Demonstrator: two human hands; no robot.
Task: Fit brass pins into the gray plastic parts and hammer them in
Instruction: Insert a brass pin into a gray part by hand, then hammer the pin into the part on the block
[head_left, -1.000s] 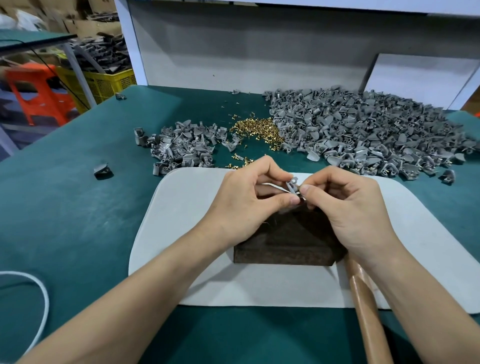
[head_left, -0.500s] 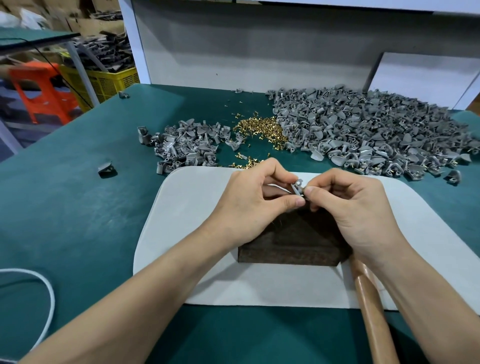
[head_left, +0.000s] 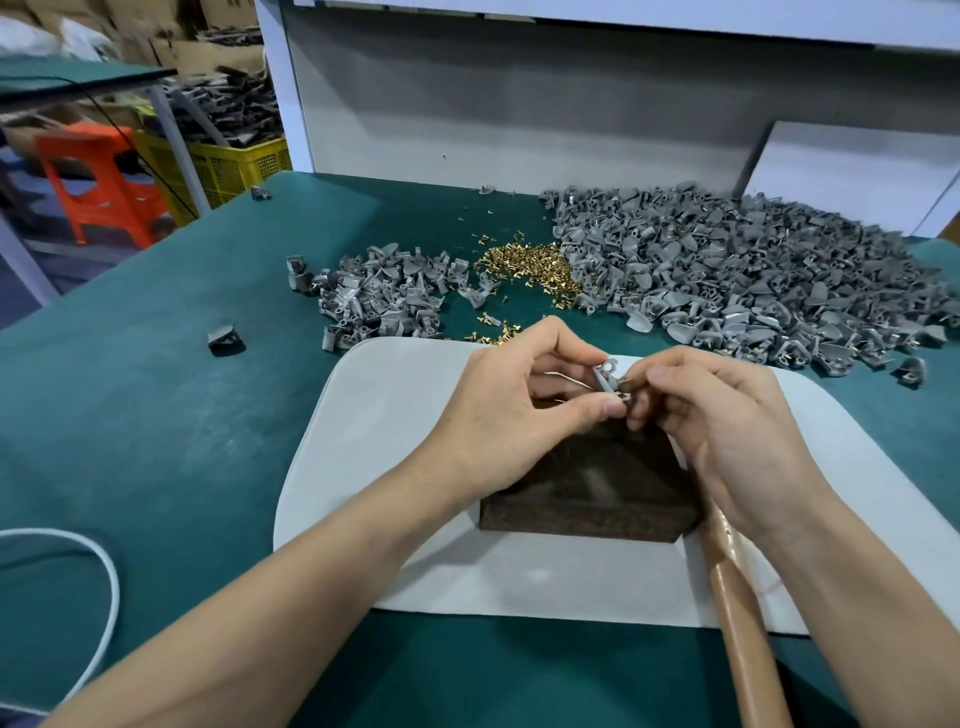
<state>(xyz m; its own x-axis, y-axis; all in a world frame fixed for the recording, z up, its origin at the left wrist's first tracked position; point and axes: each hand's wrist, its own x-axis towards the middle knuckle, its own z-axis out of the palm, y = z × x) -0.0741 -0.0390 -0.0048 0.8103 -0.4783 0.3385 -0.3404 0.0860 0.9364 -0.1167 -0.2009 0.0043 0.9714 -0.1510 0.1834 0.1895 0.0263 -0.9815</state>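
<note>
Brass pin (head_left: 626, 385): pinching between right hand (head_left: 727, 415) fingertips, pushing into gray plastic part (head_left: 605, 375) at frame centre. Gripping part with left hand (head_left: 519, 410) thumb and forefinger, above dark block (head_left: 587, 499). Fitting step likely under way. Next: probably seating part on block, reaching for hammer handle (head_left: 737, 613) at lower right.

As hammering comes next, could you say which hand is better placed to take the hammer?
Probably the right hand: the hammer handle lies under its wrist, while the left hand pinches the gray part.
</note>
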